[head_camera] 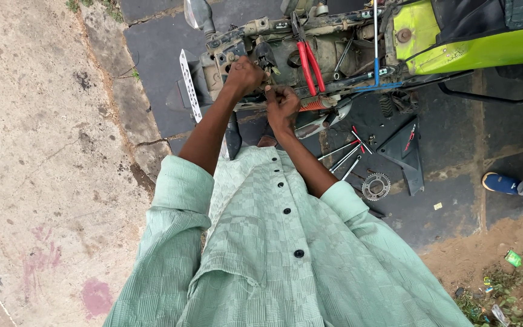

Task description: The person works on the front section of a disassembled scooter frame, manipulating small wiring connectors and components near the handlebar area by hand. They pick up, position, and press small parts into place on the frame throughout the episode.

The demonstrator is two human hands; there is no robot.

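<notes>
A stripped motorcycle frame [334,36] with a bright green body panel [455,48] lies across the top of the view. My left hand [243,75] is closed on a dirty part of the frame near its left end. My right hand [281,103] is fisted just beside it, pinching something small against the frame; what it holds is hidden by the fingers. Red-handled pliers [309,60] rest on the frame just right of my hands. My pale green shirt fills the lower half of the view.
On the dark paving to the right lie several wrenches [343,154], a chain sprocket [376,186] and a black side panel [404,151]. Another person's blue shoe [500,183] is at the right edge. Bare concrete lies to the left, dirt and litter at lower right.
</notes>
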